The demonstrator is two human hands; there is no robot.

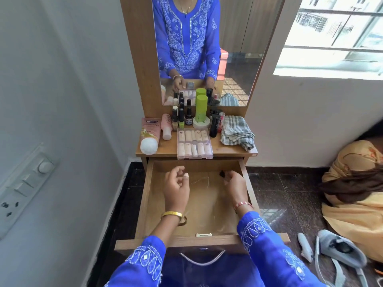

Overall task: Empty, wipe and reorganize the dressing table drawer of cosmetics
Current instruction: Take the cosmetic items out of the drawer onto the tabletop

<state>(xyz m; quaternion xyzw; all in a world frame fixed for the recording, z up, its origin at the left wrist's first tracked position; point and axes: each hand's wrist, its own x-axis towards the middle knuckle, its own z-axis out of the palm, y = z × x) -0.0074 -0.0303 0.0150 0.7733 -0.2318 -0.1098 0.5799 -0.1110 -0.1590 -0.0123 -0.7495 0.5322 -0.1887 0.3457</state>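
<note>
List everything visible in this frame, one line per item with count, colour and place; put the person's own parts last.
drawer: one, wooden, pulled open, nearly empty
clear case: one, holding pale tubes, tabletop front centre
lotion tube: one, pink with white cap, tabletop left
pink bottle: one, beside the lotion tube
green can: one, lime, before the mirror
small dark bottles: several, tabletop back
checked cloth: one, grey-white, tabletop right
mirror: one, above the tabletop
switchboard: one, white, left wall
fabric bundle: one, yellow-brown, floor right
left hand: open, over the drawer
right hand: pinching a small dark item at the drawer back
</note>
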